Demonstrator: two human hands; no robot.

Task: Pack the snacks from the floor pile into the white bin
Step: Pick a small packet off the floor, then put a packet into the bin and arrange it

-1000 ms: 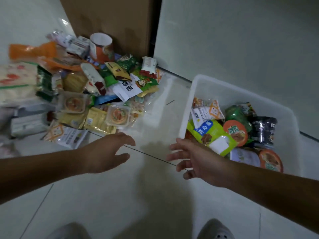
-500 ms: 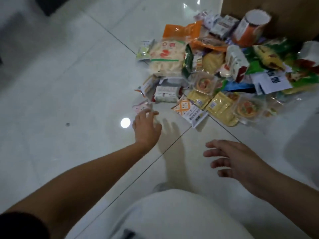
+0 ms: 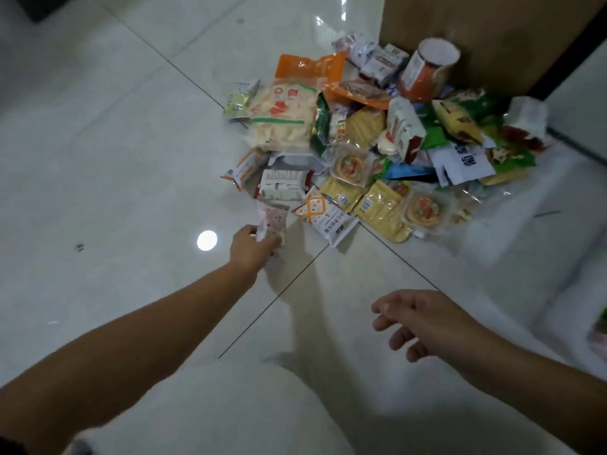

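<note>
Sprawling over the tiled floor, the snack pile lies below a cardboard box. The blurred white bin at the right edge shows little of its contents. The right hand hovers, loosely spread and empty. The left hand pinches a pink packet at the pile's near edge.

Bare floor lies left of the snack pile.

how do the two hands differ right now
The left hand pinches a small pink packet at the near edge of the snack pile; the right hand holds nothing, fingers loosely spread. The left hand is stretched out to the snacks; the right hand hangs nearer the body over the floor. Both show their backs to the camera.
</note>
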